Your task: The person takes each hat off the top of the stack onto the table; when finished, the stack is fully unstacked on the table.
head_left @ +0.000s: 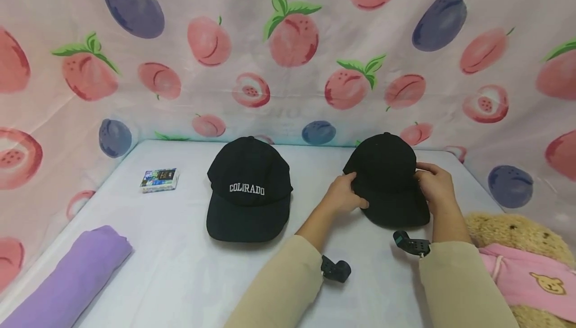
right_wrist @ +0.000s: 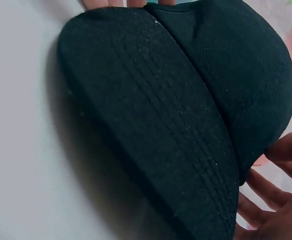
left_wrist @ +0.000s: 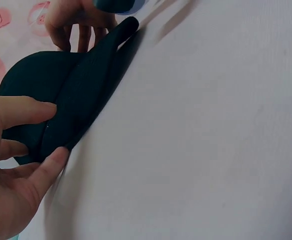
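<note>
A plain black cap (head_left: 387,168) sits at the right of the white table, its brim toward me. My left hand (head_left: 344,195) holds its left side, thumb beside the brim and a finger on the crown; these fingers (left_wrist: 28,111) show large in the left wrist view. At the opposite side, my right hand (head_left: 436,185) grips the edge where crown and brim meet. In the right wrist view the wide brim (right_wrist: 150,115) shows curved stitching, with the right fingers (right_wrist: 268,190) along the cap's edge. A second black cap (head_left: 249,188), lettered COLORADO, lies to the left.
A small patterned box (head_left: 159,180) lies at the far left, and a purple cloth roll (head_left: 74,278) along the left edge. A teddy bear in a pink top (head_left: 526,268) is beside my right forearm. Fruit-print fabric (head_left: 288,108) hangs behind the white table (head_left: 166,268).
</note>
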`<state>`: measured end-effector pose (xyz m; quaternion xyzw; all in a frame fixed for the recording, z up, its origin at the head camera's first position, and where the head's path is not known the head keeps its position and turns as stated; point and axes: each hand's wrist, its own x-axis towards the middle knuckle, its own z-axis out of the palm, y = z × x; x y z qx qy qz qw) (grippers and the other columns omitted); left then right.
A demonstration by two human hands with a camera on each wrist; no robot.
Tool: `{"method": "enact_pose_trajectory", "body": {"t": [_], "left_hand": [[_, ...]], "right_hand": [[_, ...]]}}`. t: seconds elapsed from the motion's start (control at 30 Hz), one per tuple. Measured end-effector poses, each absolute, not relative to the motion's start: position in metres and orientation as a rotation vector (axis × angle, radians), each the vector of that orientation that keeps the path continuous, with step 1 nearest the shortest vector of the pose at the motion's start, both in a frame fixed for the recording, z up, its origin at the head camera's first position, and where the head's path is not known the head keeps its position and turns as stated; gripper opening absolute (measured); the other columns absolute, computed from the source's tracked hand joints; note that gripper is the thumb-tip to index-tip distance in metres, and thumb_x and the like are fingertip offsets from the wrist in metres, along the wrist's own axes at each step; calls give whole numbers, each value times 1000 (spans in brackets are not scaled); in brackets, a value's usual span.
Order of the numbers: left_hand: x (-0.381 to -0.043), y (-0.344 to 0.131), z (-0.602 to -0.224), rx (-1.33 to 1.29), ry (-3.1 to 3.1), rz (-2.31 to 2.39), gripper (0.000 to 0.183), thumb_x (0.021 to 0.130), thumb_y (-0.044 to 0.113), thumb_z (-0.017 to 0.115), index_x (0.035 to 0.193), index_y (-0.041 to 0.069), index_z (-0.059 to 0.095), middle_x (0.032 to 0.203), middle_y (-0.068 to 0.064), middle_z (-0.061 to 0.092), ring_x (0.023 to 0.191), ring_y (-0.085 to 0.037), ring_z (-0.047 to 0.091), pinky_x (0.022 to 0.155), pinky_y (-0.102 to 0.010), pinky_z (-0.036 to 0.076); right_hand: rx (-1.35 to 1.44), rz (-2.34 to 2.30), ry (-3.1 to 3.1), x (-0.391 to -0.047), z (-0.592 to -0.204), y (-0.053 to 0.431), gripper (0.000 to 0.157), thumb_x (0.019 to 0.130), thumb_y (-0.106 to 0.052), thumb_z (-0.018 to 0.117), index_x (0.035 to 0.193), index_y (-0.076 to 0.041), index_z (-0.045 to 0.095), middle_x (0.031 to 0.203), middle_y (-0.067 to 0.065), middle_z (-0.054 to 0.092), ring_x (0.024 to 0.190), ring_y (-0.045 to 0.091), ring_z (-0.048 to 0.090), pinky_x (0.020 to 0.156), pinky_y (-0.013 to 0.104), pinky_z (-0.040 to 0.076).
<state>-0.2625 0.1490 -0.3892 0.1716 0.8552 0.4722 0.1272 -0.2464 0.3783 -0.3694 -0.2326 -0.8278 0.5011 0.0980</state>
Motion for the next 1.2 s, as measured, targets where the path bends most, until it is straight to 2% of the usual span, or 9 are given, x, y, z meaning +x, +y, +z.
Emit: {"method": "enact_pose_trajectory", "body": {"t": [0.13,0.23,0.5,0.57,0.7,0.8,0.93,1.07,1.2], "left_hand": [[-259,153,-392,416,2461,1455,83,83,14,82,157,6,44,151,-14,54,135,-26,55,116,-38,44],[-257,154,-393,360,2444,1506,83,82,12,82,156,7,45,141,-13,59,123,-24,59,113,-38,46],[-257,158,-394,366,2465,1490,81,81,8,82,154,6,47,126,-11,64,106,-19,59,108,-34,49],[-258,159,-395,380,2492,1475,80,81,5,81,154,5,48,129,-12,64,110,-20,60,107,-34,49],[-259,160,-396,406,2576,1429,77,81,3,79,152,2,49,144,-18,59,132,-29,57,113,-35,46],[-258,161,-397,407,2623,1419,74,81,4,80,150,2,51,144,-19,59,136,-31,55,114,-35,45],[-257,162,-399,390,2650,1445,72,82,5,81,148,1,54,137,-18,62,131,-31,58,111,-35,47],[-255,162,-398,377,2648,1463,71,82,5,81,148,1,54,138,-18,63,131,-31,58,112,-36,47],[-254,164,-396,370,2648,1455,71,83,6,82,148,1,54,140,-18,62,133,-31,58,113,-36,47]], "right_hand": [[-721,1499,-2408,-245,-369,376,55,99,-12,45,153,-3,47,157,21,43,127,29,47,95,31,41],[-743,1525,-2376,-245,-370,373,55,99,-13,45,154,-4,47,157,21,43,125,27,48,94,28,41],[-819,1545,-2312,-242,-374,371,55,100,-15,45,155,-9,48,158,17,43,129,24,46,102,33,43],[-833,1546,-2298,-240,-374,368,54,101,-17,46,154,-10,48,153,16,47,120,20,50,98,30,43],[-845,1519,-2276,-235,-375,357,52,101,-18,47,153,-11,51,143,15,56,110,15,54,89,26,43],[-836,1481,-2283,-230,-375,349,54,101,-15,45,154,-10,49,148,19,56,124,25,55,100,35,45],[-808,1384,-2350,-224,-375,342,56,100,-15,45,155,-8,46,153,24,51,141,39,46,116,51,37],[-761,1274,-2453,-219,-377,339,59,99,-15,48,157,-5,42,153,28,49,143,45,44,119,56,34],[-661,1199,-2600,-214,-377,341,71,98,-18,55,161,0,28,158,34,38,146,50,36,121,60,29]]}}
